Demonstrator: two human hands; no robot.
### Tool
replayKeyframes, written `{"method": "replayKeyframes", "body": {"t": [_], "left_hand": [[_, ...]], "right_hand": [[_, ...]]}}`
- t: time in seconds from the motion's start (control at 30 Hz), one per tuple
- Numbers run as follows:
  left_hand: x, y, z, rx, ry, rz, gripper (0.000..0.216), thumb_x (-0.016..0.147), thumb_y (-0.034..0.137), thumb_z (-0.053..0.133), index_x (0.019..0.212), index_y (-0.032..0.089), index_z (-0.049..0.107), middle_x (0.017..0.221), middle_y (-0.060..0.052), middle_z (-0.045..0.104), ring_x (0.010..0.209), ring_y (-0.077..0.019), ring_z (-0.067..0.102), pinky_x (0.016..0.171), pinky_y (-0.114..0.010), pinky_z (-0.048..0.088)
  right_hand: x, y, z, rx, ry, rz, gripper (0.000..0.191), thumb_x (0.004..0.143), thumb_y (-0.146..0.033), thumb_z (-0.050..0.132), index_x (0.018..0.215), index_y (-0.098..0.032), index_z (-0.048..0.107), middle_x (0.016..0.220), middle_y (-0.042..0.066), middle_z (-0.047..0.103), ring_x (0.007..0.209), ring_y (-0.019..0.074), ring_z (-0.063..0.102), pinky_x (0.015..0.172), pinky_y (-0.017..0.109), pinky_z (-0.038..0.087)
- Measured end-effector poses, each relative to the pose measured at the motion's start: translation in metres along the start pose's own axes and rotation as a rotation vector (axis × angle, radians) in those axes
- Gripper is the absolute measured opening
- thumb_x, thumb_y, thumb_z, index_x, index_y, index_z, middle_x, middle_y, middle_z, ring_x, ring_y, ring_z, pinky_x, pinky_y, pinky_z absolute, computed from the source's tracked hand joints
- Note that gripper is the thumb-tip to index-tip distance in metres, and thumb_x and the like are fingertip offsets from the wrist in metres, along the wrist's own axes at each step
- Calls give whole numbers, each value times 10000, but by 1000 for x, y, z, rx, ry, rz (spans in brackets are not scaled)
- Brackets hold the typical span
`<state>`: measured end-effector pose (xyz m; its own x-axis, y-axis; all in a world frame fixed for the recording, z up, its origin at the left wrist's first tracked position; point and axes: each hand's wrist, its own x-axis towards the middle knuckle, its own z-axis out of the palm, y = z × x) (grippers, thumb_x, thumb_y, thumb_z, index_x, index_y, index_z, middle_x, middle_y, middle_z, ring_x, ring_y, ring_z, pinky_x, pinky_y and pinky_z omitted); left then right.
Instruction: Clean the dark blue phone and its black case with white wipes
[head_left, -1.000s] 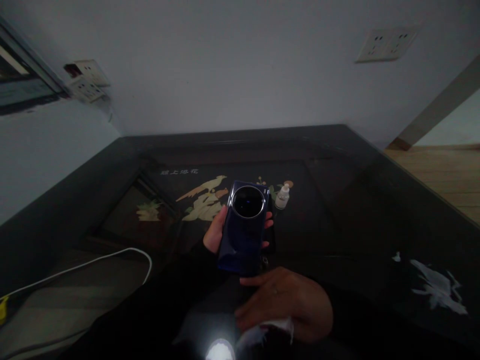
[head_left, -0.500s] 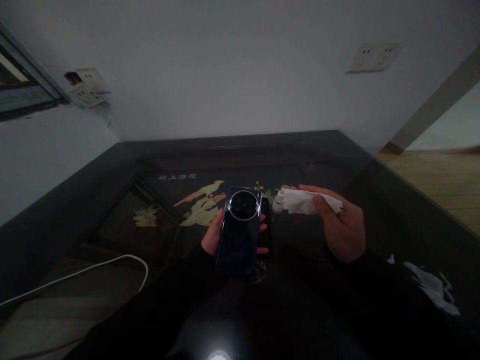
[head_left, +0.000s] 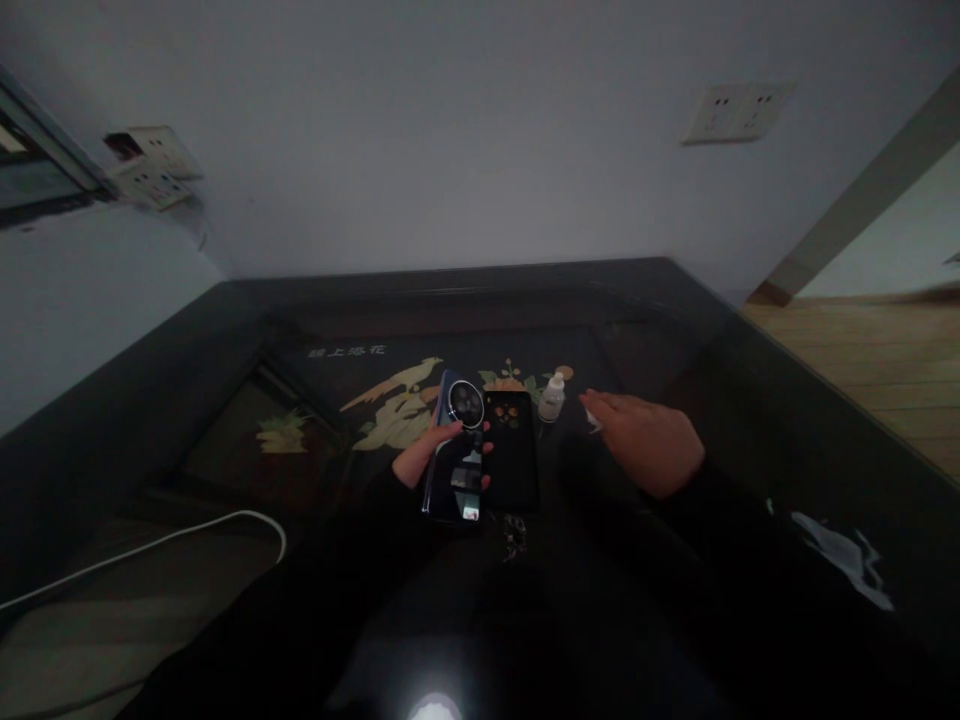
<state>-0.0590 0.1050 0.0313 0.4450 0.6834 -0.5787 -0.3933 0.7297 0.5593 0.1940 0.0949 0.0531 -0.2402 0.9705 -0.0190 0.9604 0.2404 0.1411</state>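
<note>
Two hands are in my view, well apart. My left hand (head_left: 417,462) is clamped on the phone (head_left: 454,475) near the middle of the frame, thumb over the shiny back just below the round lens, fingertips curling around the right edge. Just right of it, a black phone case (head_left: 519,468) lies on the worktop (head_left: 675,350), with a small bottle (head_left: 551,402) beside its upper right corner. Right of centre, I have my right hand (head_left: 651,440) with fingers nearly straight and together, tissue (head_left: 593,421) peeking out underneath; the thumb is hidden, so I can't tell how it grips.
</note>
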Motion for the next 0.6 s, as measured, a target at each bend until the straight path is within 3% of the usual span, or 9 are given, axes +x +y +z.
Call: {"method": "replayKeyframes", "body": {"t": [0.13,0.27,0.4,0.5,0.6], "left_hand": [[-3,-1,4,39,17,39,323,783,244,552,1096,173,517,917,-45,640,802,-175,603,721,-397,482],[-6,-3,-1,119,-40,54,395,705,229,642,1078,174,525,953,-53,637,867,-194,595,772,-410,478],[-4,-6,-3,139,-37,50,373,695,224,645,1052,189,542,1015,-54,622,900,-200,584,789,-437,474],[0,-7,-3,122,-5,73,329,705,181,626,1024,212,548,1125,-41,578,940,-198,568,782,-469,475],[5,-6,-4,117,22,37,311,725,171,604,1028,201,545,1157,-59,558,945,-196,569,761,-449,487]], "right_hand": [[-3,2,11,82,-283,-114,335,853,-316,488,1179,-261,542,1176,68,605,991,249,614,730,344,505],[-6,8,5,153,-208,-124,382,870,-426,448,1199,-248,524,1213,66,579,1062,237,573,809,335,470],[-2,-6,1,224,-136,-134,266,900,-356,407,1018,-241,615,1054,41,653,953,192,611,755,275,439],[2,-27,12,254,-168,-117,265,896,-346,415,859,-215,642,888,39,677,841,177,627,661,244,405],[4,-43,29,247,-167,-65,334,902,-396,385,796,-199,634,845,54,676,786,180,630,587,241,374]]}}
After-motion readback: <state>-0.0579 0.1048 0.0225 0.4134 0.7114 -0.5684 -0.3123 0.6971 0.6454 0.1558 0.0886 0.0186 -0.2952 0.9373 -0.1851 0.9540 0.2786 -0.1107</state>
